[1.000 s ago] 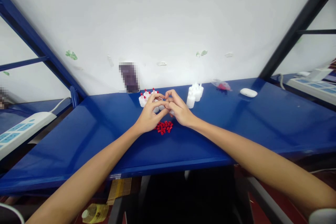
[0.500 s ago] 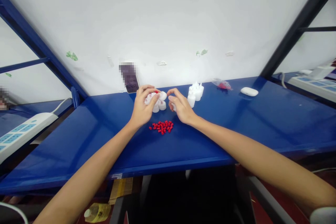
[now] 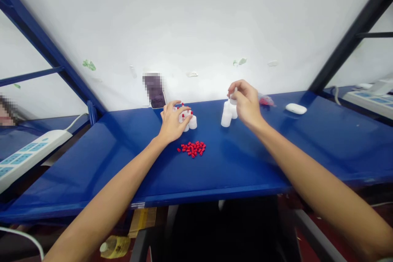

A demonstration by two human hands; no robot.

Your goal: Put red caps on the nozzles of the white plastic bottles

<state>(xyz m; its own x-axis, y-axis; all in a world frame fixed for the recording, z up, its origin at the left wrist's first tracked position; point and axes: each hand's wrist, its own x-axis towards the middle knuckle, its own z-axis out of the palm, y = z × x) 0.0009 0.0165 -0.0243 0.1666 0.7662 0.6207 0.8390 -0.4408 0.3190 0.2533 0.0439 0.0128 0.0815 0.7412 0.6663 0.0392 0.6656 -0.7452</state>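
"Near the back edge of the surface (image 3: 260,151), right hand (image 3: 249,105) is reaching among white bottles (image 3: 226,118); grip?"

"Cannot tell; left hand (image 3: 172,123) is curving, fingers apart, beside red-tipped bottles (image 3: 193,123); red caps (image 3: 193,148) are lying frontward."

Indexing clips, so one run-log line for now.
left hand: at red-capped bottles | right hand: at white bottles | red caps: loose on table

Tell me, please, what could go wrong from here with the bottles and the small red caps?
The left hand curves close around the red-capped bottles, so a bump might tip one. The right hand is at the closely grouped white bottles; moving one might knock its neighbour. The loose red caps lie uncontained on the table, so a forearm could scatter them.
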